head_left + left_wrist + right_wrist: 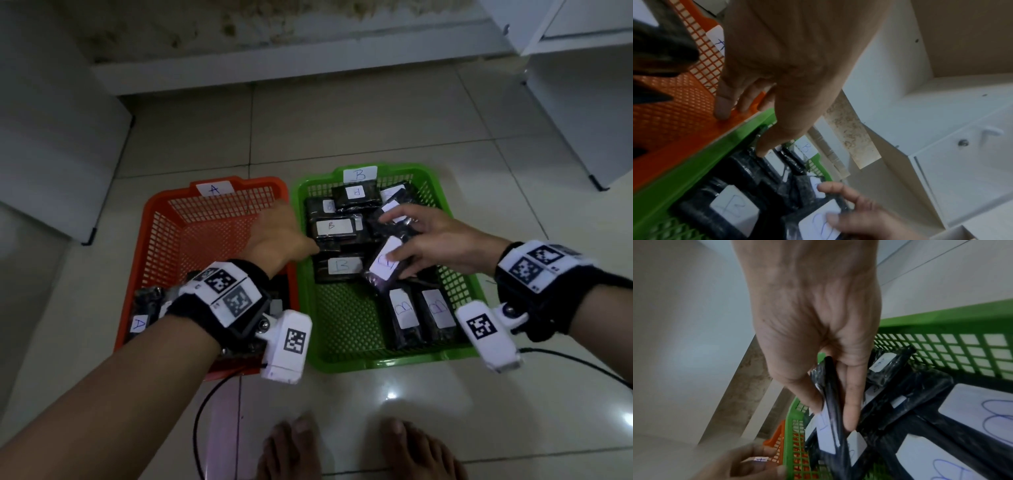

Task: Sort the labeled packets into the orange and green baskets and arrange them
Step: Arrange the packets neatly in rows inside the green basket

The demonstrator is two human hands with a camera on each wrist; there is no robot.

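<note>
Over the green basket, the right hand pinches a B packet; beside it the left hand hangs loose, holding nothing.

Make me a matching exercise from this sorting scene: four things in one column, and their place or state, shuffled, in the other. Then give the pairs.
Things:
1. right hand
2. left hand
3. orange basket
4. green basket

Places or states:
a. carries a tag marked A on its far rim
b. takes a tilted packet marked B in its grip
c. holds many packets marked B
d. reaches across the rims between the two baskets, thumb touching a packet

Pairs: 1-b, 2-d, 3-a, 4-c
</note>
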